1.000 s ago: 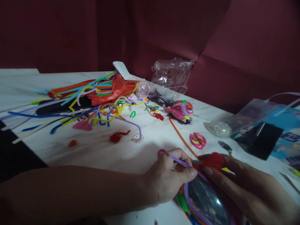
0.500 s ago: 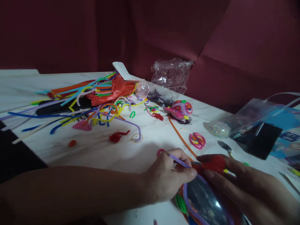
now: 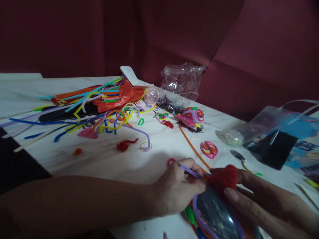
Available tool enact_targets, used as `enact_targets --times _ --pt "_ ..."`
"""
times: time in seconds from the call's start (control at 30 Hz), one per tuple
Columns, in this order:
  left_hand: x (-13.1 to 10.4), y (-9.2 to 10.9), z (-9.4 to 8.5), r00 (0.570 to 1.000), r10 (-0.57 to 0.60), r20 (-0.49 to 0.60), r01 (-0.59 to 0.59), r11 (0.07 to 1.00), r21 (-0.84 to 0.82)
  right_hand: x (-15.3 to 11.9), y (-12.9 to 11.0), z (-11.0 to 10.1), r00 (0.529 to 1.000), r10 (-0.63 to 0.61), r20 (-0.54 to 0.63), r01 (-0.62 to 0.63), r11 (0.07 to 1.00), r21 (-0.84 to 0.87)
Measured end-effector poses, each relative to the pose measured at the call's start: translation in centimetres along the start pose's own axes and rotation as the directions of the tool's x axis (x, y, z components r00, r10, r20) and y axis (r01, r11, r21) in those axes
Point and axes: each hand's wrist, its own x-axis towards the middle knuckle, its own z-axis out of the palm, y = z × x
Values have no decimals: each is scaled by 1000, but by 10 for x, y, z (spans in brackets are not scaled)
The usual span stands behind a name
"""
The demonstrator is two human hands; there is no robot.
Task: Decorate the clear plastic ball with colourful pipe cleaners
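My left hand [image 3: 179,187] pinches a purple pipe cleaner [image 3: 189,171] between thumb and fingers. The same purple strip runs along the edge of a clear plastic shell [image 3: 216,212], which has orange strips, a coiled green piece [image 3: 190,214] and a bit of blue at its side. My right hand [image 3: 269,196] is closed round the far right side of this shell, thumb and index finger at a red fuzzy piece [image 3: 225,177] on its top. The shell's lower end is cut off by the frame, and my right palm hides part of it.
A heap of coloured pipe cleaners [image 3: 87,114] with a red plastic wrapper [image 3: 124,96] lies at the left. A finished-looking pink fish-like craft [image 3: 190,117], a pink coil [image 3: 208,150], a clear bag [image 3: 183,79] and a black box-like object [image 3: 279,149] stand farther back.
My right thumb and index finger have shifted at the red piece, which now shows more and sits higher. The shell has moved slightly left. My left hand keeps its pinch.
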Motion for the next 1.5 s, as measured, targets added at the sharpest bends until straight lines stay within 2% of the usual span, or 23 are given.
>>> enact_targets --times 0.1,0.23,0.4,0.5,0.63,0.73,0.83,1.0,1.07,1.13,1.23,1.43,1.5 --pt "-1 -1 -1 1000 16 24 -16 1000 -10 2 -3 -1 993 96 66 -102 989 109" --pt "-1 -2 1 999 31 44 -30 999 -24 2 -5 1 984 132 117 -153 969 196" --pt "-4 2 2 1000 1 31 -1 1000 9 -1 -11 5 990 120 73 -131 977 168" --pt "-6 4 1 1000 -9 28 8 1000 28 1 -12 6 989 101 106 -119 977 175" --pt "-6 3 1 999 14 33 -15 999 38 5 -8 4 998 -1 63 -8 990 141" --pt "-4 3 0 998 49 33 -51 997 58 5 -7 0 992 -66 105 60 996 67" --pt "-3 3 0 999 24 21 -26 996 87 3 -9 -1 990 -49 135 42 998 55" --pt "-1 -1 0 999 15 38 -18 998 63 1 -9 -1 993 -46 111 35 994 99" --pt "-2 -3 -1 998 24 49 -27 998 57 -1 -8 -1 994 -1 109 -13 991 131" --pt "-3 -3 -1 999 28 47 -31 997 71 -3 -6 -3 998 39 55 -47 987 154" --pt "-4 0 -2 998 40 40 -45 993 110 -8 1 -8 997 69 -40 -63 990 128" --pt "-3 1 -4 999 41 26 -45 989 138 -23 42 -26 998 61 -13 -62 998 -20" --pt "-4 0 -4 999 40 5 -40 989 142 -29 53 -29 998 67 -12 -67 998 -15"
